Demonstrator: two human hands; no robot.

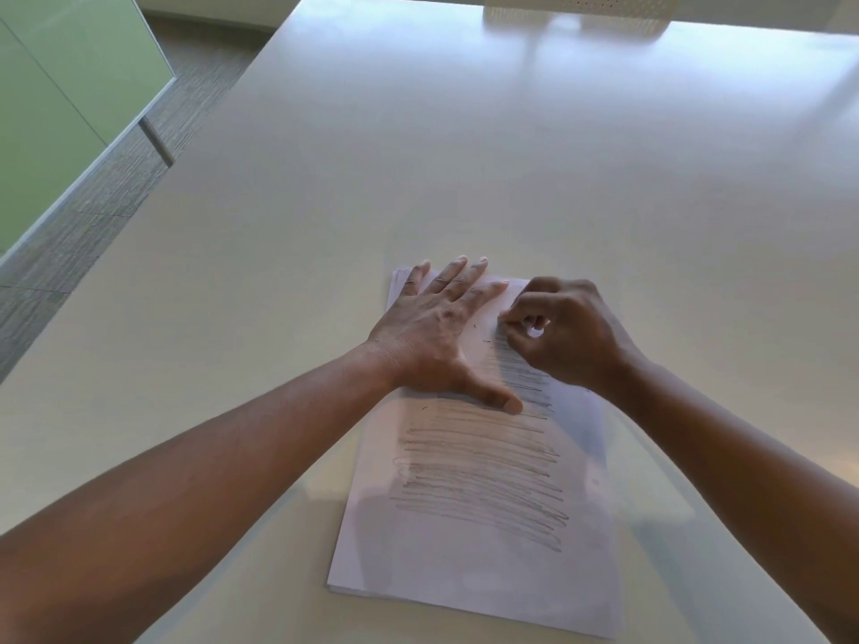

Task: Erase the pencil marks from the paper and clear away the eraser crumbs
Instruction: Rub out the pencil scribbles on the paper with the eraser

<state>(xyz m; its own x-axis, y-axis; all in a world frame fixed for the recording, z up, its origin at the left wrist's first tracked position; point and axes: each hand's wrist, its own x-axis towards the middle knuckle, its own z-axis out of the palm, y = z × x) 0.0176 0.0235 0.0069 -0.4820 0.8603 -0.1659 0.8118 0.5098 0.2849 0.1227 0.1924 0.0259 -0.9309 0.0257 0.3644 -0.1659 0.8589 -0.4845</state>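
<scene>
A white sheet of paper lies on a thin stack on the table, covered with horizontal pencil scribbles. My left hand lies flat with fingers spread on the paper's upper left, thumb pressing near the scribbles. My right hand is curled at the paper's upper right, pinching a small white eraser against the top of the scribbles. A few dark eraser crumbs lie on the paper between the hands. The upper left of the sheet looks free of marks.
The pale table stretches wide around the paper. A white perforated chair back stands at the far edge. To the left are grey carpet and a green glass partition with a metal leg.
</scene>
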